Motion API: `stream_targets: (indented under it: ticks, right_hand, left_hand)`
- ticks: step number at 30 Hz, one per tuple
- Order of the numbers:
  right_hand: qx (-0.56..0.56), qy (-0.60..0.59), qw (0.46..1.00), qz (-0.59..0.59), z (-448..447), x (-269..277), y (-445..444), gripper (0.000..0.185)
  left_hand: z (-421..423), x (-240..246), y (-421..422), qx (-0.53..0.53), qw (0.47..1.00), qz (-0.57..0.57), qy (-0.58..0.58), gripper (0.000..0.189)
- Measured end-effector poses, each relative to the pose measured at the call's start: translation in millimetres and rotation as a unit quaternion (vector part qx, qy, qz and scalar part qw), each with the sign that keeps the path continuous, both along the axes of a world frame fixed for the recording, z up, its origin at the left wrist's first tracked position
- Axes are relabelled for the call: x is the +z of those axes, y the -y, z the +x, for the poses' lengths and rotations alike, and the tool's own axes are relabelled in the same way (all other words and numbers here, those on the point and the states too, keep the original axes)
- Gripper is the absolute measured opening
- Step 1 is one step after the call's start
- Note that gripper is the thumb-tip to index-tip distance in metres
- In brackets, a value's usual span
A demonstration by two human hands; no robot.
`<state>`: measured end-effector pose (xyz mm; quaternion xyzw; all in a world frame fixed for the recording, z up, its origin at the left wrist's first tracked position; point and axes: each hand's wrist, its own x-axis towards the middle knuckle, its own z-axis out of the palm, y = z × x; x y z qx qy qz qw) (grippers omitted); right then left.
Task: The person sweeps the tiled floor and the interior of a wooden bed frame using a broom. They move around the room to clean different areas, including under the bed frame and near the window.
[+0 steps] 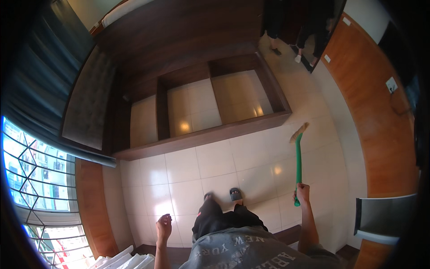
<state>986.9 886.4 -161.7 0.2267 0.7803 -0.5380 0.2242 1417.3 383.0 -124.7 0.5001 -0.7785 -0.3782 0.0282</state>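
Note:
A green-handled broom (298,158) is held near the end of its handle by my right hand (302,193), at the right of the view. Its pale bristle head (299,132) rests on or just above the tiled floor (258,151), beyond the near corner of the dark wooden bed frame (208,132). My left hand (164,224) is over the floor at lower left, fingers curled, with no object visible in it; whether the fingers are fully closed is unclear. My feet in dark slippers (235,194) stand on the tiles between the two hands.
The bed frame has open compartments showing floor tiles. A blue curtain (40,67) and a barred window (37,175) are at left. An orange-brown wooden panel (373,117) lines the right. Legs of people (274,43) show in the dark glossy surface at top. White folded fabric (131,260) lies at lower left.

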Motion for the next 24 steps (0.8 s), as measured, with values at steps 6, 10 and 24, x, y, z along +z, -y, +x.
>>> stream_targets:
  ticks: [6,10,24]
  right_hand:
    - [0.054,0.011,0.998,-0.001,46.6,38.7,12.4,0.028]
    - [0.165,0.040,0.985,0.033,92.1,18.0,66.4,0.028]
    - [0.508,0.221,0.832,0.032,249.5,16.3,385.9,0.026]
  left_hand:
    - [-5.3,-33.5,0.2,-0.086,0.995,0.003,-0.047,0.028]
    - [43.9,-16.7,23.5,-0.098,0.994,-0.015,-0.033,0.029]
    - [364.4,-55.0,-29.1,0.328,0.935,0.126,0.052,0.033]
